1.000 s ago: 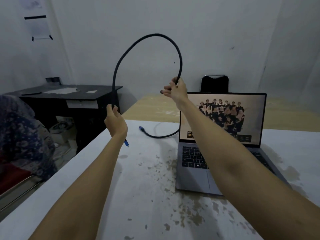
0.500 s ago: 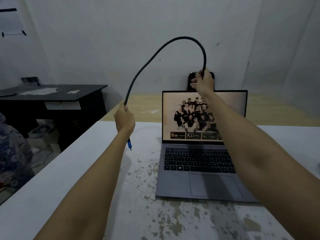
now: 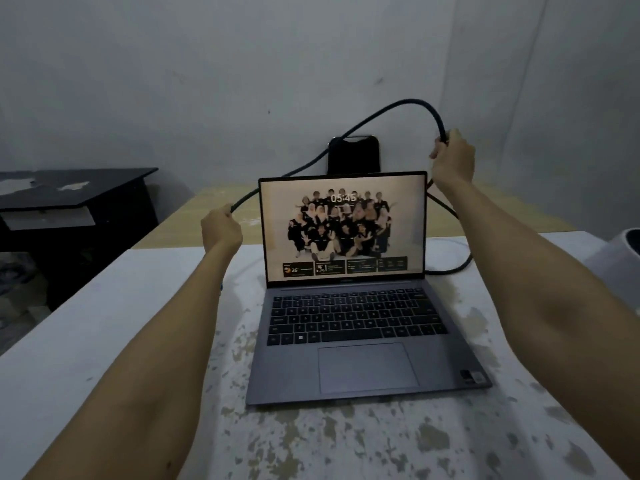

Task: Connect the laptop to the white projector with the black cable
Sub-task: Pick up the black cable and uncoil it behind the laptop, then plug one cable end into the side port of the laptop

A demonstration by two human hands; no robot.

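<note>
Grey walls close in a dim room, and a white table [image 3: 86, 341] with worn, patchy paint fills the front. On it sits the laptop [image 3: 353, 323], lid up, with a picture of a group of people and a clock on its bright screen. The person's left hand [image 3: 221, 229] is just left of the screen, its fingers curled tight around the black cable [image 3: 391, 110]. The right hand [image 3: 452, 161] is up by the screen's top right corner, fingers wrapped around the same cable. Between the two hands the cable rises in a big arch behind the laptop. Below the right hand it drops, loops on the table beside the laptop and runs behind the screen. A white projector [image 3: 621, 254] peeks in at the right edge. A black chair back [image 3: 353, 155] stands behind the screen, and a dark desk [image 3: 69, 202] is off to the left.
</note>
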